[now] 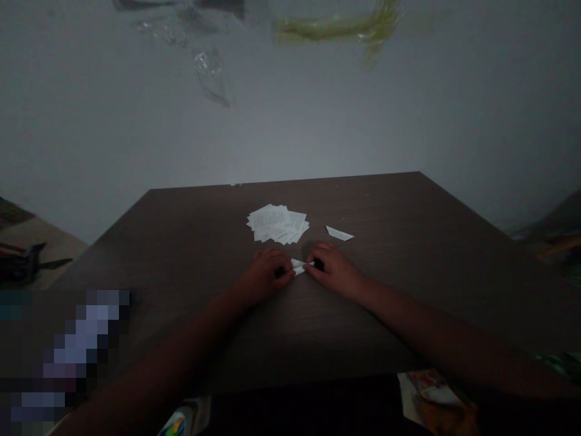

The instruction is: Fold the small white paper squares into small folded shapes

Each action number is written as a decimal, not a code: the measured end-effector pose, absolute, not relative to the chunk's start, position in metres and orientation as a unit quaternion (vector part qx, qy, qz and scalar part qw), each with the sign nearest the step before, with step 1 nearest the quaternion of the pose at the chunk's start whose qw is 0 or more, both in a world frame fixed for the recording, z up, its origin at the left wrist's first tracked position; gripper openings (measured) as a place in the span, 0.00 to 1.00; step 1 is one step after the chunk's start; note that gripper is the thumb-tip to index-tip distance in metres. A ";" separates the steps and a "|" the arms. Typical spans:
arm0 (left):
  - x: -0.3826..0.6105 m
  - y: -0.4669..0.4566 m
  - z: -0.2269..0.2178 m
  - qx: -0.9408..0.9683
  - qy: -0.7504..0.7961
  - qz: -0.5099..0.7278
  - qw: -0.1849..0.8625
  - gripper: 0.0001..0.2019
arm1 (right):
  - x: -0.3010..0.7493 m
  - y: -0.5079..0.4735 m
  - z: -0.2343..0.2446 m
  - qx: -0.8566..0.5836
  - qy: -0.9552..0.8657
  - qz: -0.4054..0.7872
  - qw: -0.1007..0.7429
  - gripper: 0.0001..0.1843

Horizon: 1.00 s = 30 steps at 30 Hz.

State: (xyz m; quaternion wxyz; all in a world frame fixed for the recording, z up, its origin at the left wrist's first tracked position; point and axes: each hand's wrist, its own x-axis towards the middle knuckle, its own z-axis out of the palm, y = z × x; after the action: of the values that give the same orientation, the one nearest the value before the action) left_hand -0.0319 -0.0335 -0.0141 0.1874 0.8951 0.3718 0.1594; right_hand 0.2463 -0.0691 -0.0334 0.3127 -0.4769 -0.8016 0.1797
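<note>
Between my two hands is a small piece of white paper (298,264), partly folded, low over the brown table. My left hand (271,270) pinches its left side with thumb and fingers. At its right end, my right hand (330,266) grips the paper between thumb and forefinger. Just beyond my hands lies a fanned pile of printed paper squares (278,224). Right of that pile rests a folded paper strip (339,233) with slanted ends and print on it. My fingers cover parts of the paper I hold.
The brown table (422,230) reaches back to a grey wall (290,121) with yellow tape (336,27) and clear plastic stuck on it. A pixelated patch hides the lower left. Dim, colourful items (431,387) lie below the table's front edge.
</note>
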 end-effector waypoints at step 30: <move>-0.062 -0.041 -0.005 0.880 0.342 0.188 0.272 0.11 | 0.240 -0.126 -0.014 -0.381 -0.901 0.163 0.128 0.39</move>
State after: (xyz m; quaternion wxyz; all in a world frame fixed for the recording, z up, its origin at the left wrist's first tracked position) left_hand -0.0619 -0.0413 -0.0045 0.2721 0.8797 0.3420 0.1875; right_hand 0.2404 -0.1264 -0.0144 0.1280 -0.3811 -0.9010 0.1631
